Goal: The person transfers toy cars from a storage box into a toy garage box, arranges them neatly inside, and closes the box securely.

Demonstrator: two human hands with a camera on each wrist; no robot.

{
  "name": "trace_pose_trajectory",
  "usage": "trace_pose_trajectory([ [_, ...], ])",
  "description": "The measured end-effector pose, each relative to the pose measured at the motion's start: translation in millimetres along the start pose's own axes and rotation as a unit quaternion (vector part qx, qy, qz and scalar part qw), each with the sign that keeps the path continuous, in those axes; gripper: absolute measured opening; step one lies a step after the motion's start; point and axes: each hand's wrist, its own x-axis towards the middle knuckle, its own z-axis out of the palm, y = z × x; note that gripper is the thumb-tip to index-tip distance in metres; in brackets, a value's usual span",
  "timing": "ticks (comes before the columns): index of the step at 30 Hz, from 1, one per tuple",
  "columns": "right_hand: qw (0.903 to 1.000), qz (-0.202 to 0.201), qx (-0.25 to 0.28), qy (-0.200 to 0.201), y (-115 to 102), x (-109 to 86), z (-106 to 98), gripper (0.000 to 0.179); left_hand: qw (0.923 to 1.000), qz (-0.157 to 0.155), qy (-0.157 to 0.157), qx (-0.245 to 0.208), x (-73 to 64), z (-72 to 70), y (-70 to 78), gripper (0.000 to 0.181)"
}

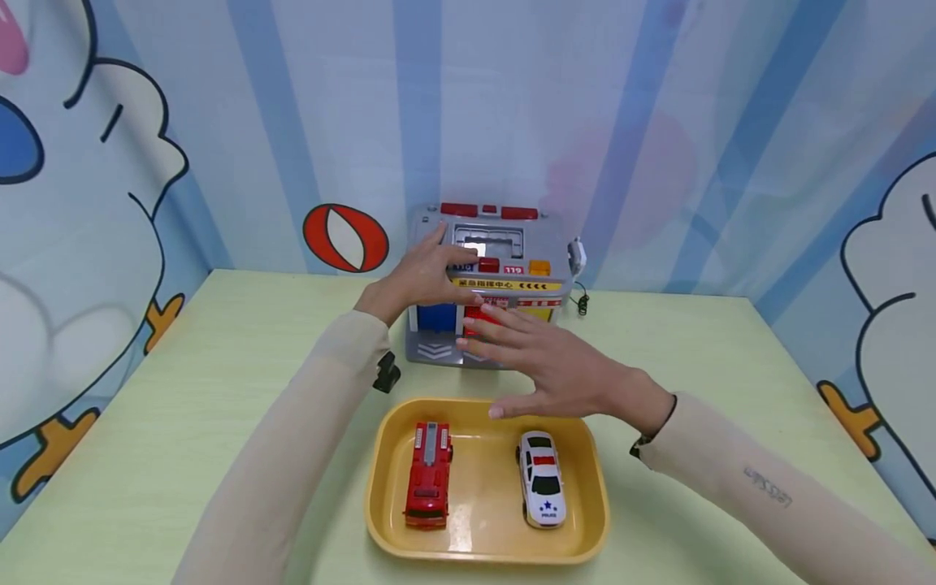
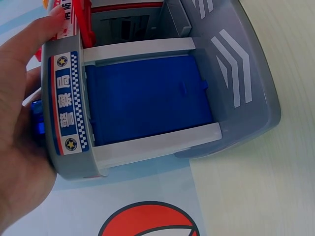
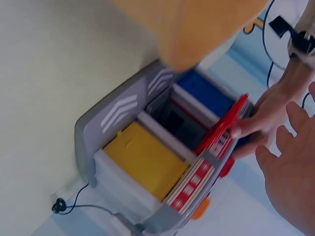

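Observation:
A grey toy emergency station (image 1: pixel 552 236) stands at the back of the table. My left hand (image 1: pixel 420 280) lies over its roof front, one finger close to a red button (image 1: pixel 488 265). Its thumb touches the front sign beside the raised red door (image 3: pixel 224 125); the exact fingertip contact is partly hidden. The middle bay behind that door stands open. The blue door (image 2: pixel 147 98) and yellow door (image 3: pixel 145 160) are closed. My right hand (image 1: pixel 552 366) hovers in front of the station with fingers spread, holding nothing.
Nearer to me, a yellow tray (image 1: pixel 483 487) holds a red toy fire truck (image 1: pixel 427 479) on the left and a white toy police car (image 1: pixel 543 479) on the right. A coiled black cord (image 1: pixel 582 303) lies by the station's right side. A printed curtain (image 1: pixel 497 97) hangs behind.

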Motion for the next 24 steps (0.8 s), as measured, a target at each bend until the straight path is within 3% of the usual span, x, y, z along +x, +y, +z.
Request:
trace_pose_trajectory([
  [5,0.9989,-0.042,0.014,-0.012,-17.0,0.1,9.0,0.077,1.0000,-0.006,0.004,-0.006,-0.9,1.3,-1.3,0.077],
  [13,0.9963,-0.071,0.014,-0.048,-34.2,1.0,16.8,0.072,0.9999,-0.009,0.002,-0.010,0.1,1.7,-2.3,0.077],
  [19,0.9908,-0.089,0.047,-0.090,-49.0,3.9,21.3,0.069,0.9999,-0.012,-0.001,-0.010,0.3,1.0,-2.0,0.079],
  [24,0.9856,-0.116,0.066,-0.104,-60.1,8.0,24.3,0.067,0.9999,-0.013,-0.007,-0.006,0.3,0.4,-1.9,0.078],
])
